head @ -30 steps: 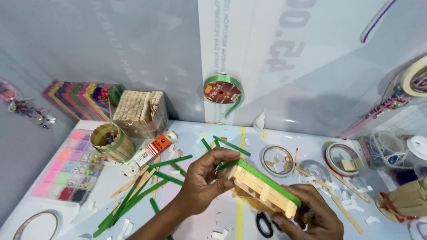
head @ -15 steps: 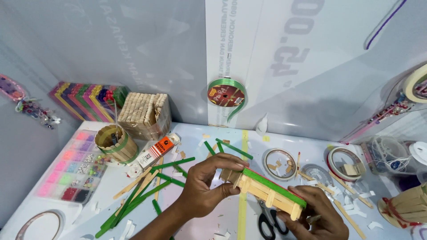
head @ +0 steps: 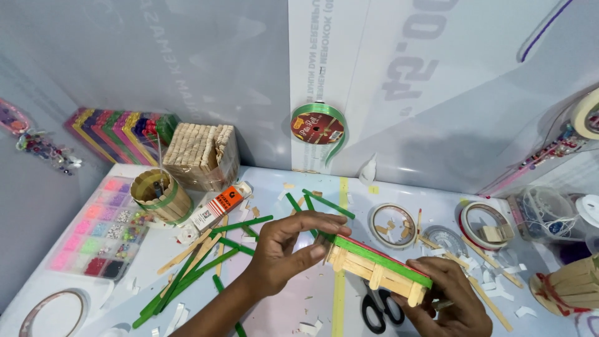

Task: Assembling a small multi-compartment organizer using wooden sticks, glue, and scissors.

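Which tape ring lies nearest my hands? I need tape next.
The tape ring right of the yellow stripe, scraps inside, just above the stick frame. The red-rimmed one lies farther right; another at the far left corner.

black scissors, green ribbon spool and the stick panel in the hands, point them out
black-handled scissors [head: 377,310]: head view, on the left finger loop.
green ribbon spool [head: 317,128]: head view, on its round face.
green-topped wooden craft-stick panel [head: 374,269]: head view, on its wooden side.

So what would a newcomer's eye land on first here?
Both hands at the bottom centre: the left hand and right hand hold a stick frame edged with a green stick. Left of them lie loose green sticks on the table. Behind, a green ribbon roll leans on the wall.
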